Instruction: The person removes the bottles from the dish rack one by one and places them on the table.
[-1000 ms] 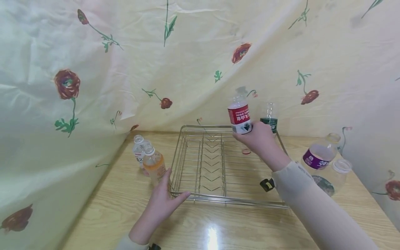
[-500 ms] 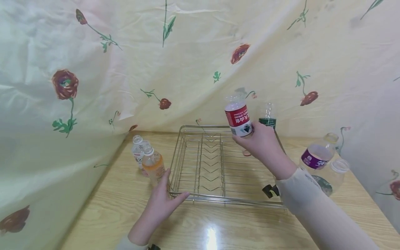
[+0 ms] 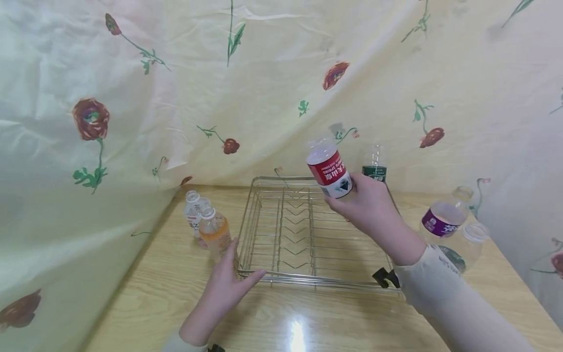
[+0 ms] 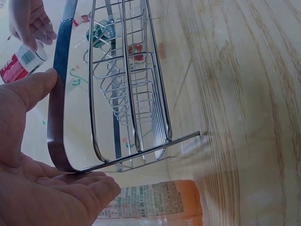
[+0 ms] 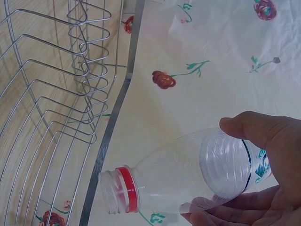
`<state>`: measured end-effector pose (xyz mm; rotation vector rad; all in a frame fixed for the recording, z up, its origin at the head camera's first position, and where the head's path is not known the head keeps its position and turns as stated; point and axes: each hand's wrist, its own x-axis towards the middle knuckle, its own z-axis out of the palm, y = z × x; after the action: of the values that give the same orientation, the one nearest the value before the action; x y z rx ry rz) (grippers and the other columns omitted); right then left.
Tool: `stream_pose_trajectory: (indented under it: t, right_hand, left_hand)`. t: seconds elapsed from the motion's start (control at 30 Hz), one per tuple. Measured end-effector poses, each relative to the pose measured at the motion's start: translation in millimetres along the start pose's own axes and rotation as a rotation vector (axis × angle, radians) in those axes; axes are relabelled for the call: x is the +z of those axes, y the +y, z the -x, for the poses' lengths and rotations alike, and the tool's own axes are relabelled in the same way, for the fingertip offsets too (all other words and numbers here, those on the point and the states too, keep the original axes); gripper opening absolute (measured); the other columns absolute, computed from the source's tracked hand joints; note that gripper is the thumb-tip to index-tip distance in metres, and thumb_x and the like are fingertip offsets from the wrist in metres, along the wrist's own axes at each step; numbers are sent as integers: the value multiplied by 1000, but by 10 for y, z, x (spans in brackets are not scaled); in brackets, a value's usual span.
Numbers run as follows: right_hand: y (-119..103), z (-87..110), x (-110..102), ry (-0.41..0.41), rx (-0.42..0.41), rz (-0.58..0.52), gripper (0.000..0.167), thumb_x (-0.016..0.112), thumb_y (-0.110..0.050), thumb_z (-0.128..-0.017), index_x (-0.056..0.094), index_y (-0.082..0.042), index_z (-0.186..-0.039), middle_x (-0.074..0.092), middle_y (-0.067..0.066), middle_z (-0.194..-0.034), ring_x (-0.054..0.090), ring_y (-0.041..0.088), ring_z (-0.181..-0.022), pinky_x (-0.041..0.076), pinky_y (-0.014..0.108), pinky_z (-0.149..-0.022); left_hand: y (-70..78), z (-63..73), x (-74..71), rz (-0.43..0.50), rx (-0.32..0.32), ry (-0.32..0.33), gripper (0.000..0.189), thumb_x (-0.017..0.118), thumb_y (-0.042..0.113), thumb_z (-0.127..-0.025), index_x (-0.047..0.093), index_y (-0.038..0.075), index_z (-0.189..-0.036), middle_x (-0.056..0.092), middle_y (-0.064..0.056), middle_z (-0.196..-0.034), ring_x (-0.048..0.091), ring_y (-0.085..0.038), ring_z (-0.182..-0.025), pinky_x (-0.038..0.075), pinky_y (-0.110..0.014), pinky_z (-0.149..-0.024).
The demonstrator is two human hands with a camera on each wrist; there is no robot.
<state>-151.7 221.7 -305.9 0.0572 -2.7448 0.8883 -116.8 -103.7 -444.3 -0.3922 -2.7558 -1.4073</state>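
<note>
My right hand (image 3: pixel 371 203) grips a clear plastic bottle (image 3: pixel 327 168) with a red and white label. It is upside down and tilted, raised over the right part of a wire dish rack (image 3: pixel 316 281). In the right wrist view the uncapped bottle (image 5: pixel 174 174) shows a red ring at its neck, apart from the rack's rim (image 5: pixel 109 136). At the rack's near left corner is my left hand (image 3: pixel 226 288), thumb and fingers spread. The left wrist view shows its thumb (image 4: pixel 42 87) touching the rim (image 4: pixel 57 103), with the fingers against the corner.
An orange-banded bottle (image 3: pixel 215 234) and another clear bottle (image 3: pixel 193 210) stand left of the rack. Behind my right hand is a green-labelled bottle (image 3: pixel 375 171). To the right stand a purple-labelled bottle (image 3: pixel 440 222) and a clear one (image 3: pixel 472 244). Flowered cloth (image 3: pixel 264 98) hangs around the table.
My right hand has turned the red-labelled bottle further, tilting its base to the left, and moved slightly left and lower. My left hand stays at the rack corner.
</note>
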Motion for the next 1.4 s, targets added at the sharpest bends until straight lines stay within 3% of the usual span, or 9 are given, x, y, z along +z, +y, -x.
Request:
stream_pose_trajectory:
  t: [0.57,0.9,1.2,1.4]
  right_hand:
    - [2,110,44,24,-59,16,53,86,-33,-82,63,-6,-122,69,9,-109,67,31,-94,56,56,-83]
    - [-23,194,42,45,-102,35,57,87,-32,-81,64,-4,-125,70,11,-113,66,31,-97,55,56,-86]
    - [-66,279,27,47,-154,43,48,88,-25,-79,66,-6,-117,71,10,-107,67,31,-93,55,54,-83]
    - [-100,339,19,29,-186,40,52,88,-23,-79,65,-8,-123,69,9,-111,65,30,-97,55,55,-85]
  left_hand:
    - [48,32,-18,-5,-15,7,105,80,50,-85,24,-2,-158,31,-31,-156,34,-51,-139,31,-66,-109]
    - [171,75,-34,-41,7,40,107,81,48,-85,22,2,-160,28,-22,-161,32,-44,-143,28,-60,-113]
    - [326,77,-103,-33,66,51,105,85,40,-83,24,1,-159,32,-22,-159,35,-46,-141,32,-60,-110]
    - [448,39,-186,-26,135,64,105,86,40,-82,26,1,-159,33,-21,-159,35,-43,-142,31,-58,-113]
